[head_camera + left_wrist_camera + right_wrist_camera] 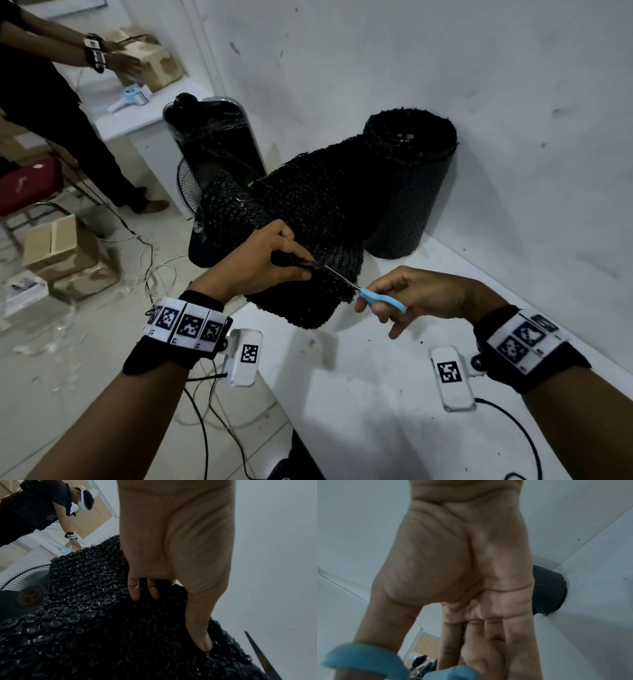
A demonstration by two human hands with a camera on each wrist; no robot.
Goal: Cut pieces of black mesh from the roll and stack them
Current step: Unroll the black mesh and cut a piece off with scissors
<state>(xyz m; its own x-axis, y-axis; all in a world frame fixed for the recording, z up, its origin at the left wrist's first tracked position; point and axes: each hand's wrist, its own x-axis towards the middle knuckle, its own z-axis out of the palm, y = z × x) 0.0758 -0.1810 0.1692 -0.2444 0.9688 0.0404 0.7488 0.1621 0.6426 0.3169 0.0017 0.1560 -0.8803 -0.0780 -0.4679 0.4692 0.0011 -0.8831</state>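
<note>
Pinching the free end of the black mesh [308, 219] between thumb and curled fingers, the left hand [270, 263] lifts it off the white tabletop [359, 394]; the right hand [411, 294] has its thumb and fingers through the blue loops of the scissors [376, 298], whose thin blades reach into the mesh edge just beside the left thumb. The sheet runs back to the roll [411, 178], which stands upright on the tabletop against the wall. The mesh looks light, soft and floppy, sagging wherever it is unsupported, with a bumpy, slightly glossy weave; it will probably bunch between the blades unless held taut. The best hold seems to be at the edge close to the cut line, pulling gently away from the roll; the risk is the blades nearing the left fingers [135, 588].
</note>
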